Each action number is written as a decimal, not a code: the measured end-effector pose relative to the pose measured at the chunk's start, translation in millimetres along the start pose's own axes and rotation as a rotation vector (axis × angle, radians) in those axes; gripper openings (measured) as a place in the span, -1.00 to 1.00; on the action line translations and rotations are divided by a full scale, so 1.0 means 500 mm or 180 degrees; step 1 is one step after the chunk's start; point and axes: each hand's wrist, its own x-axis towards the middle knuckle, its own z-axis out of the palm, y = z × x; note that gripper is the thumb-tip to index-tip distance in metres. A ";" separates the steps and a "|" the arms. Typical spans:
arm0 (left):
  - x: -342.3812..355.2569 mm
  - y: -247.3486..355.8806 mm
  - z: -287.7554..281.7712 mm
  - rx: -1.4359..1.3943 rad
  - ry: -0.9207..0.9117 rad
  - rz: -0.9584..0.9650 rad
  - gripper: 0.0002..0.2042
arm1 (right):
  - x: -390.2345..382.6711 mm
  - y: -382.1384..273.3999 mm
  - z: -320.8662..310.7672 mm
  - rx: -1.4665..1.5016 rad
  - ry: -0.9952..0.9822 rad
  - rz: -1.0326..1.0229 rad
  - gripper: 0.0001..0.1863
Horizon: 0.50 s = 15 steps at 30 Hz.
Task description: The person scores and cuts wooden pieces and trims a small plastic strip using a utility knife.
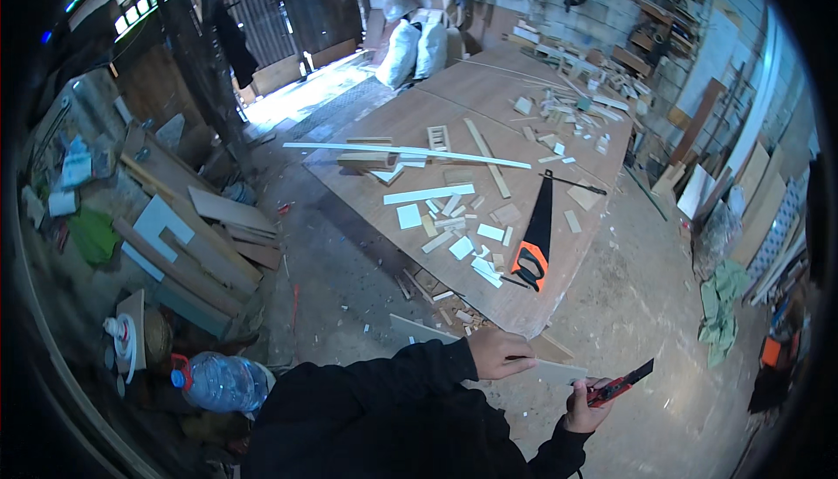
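Just off the near corner of the wooden worktable [563, 256], my left hand [500, 354] pinches one end of a thin pale strip [559, 372]. The strip reaches across to my right hand [587, 407], whose fingers are closed round a red and black utility knife [618, 384]. The knife points up and to the right, away from the strip. Whether my right fingers also grip the strip's end cannot be made out. On the table near my hands lies a handsaw [534, 235] with a black blade and orange handle.
Small white and wooden offcuts [463, 246] are scattered over the table, with a long white strip [406, 154] across it. A large water bottle [223, 382] stands at the lower left. Boards [179, 248] lean at the left; a green cloth [720, 309] lies at the right.
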 end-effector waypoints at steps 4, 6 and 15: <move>-0.023 -0.016 -0.028 0.0009 -0.0070 -0.0341 -0.75 | 0.011 0.012 0.037 0.0110 -0.0200 0.0182 -0.64; -0.034 -0.017 -0.024 -0.0020 0.0082 -0.0371 -0.74 | 0.019 0.016 0.043 0.0172 -0.0260 0.0233 -0.64; -0.032 0.002 -0.010 -0.0760 -0.1676 -0.1587 -0.61 | 0.047 0.002 0.005 0.0217 -0.0255 0.0450 -0.67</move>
